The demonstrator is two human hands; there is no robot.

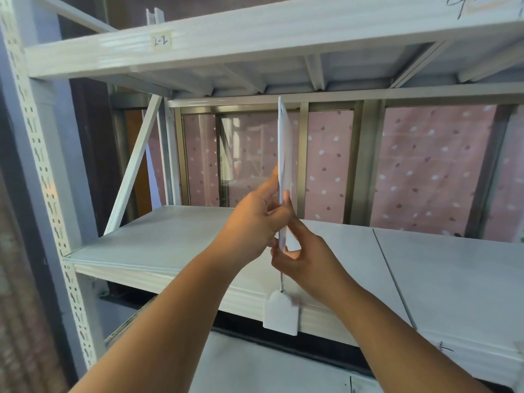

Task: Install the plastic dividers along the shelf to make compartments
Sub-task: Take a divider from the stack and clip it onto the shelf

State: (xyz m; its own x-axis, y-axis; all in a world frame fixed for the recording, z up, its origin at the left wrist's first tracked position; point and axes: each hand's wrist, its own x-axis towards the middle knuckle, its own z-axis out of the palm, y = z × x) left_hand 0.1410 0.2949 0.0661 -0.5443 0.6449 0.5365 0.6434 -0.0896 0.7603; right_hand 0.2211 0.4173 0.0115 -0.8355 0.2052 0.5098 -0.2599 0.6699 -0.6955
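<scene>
A thin white plastic divider (284, 143) is held upright, edge-on, above the shelf (170, 239). It is pinched between the left hand (252, 222) and the right hand (303, 251)

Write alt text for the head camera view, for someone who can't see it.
Two hands, left hand and right hand, hold a thin white plastic divider upright, edge-on, above the front of a white metal shelf. Its lower end meets a white clip on the shelf's front edge; pink dotted fabric hangs behind.
</scene>
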